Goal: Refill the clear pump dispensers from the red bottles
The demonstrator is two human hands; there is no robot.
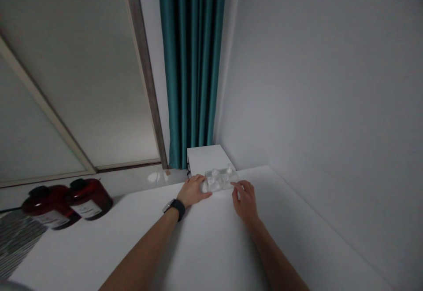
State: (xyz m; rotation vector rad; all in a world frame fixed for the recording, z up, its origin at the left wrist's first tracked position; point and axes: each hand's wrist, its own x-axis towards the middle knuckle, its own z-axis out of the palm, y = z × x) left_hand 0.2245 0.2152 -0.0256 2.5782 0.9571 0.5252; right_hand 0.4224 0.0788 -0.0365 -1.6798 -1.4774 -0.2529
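A clear, moulded plastic tray with raised bumps lies near the far edge of the white table. My left hand, with a dark-banded watch on the wrist, is closed round the tray's left end, fingers behind and thumb in front. At the right end, my right hand has its fingers bent in, and the index finger and thumb meet the tray's edge. Whether the bumps hold anything small I cannot make out.
Two dark red bottles with black caps and white labels stand at the table's left edge. Beyond the white table are a white cabinet and a teal curtain. A grey wall bounds the right side.
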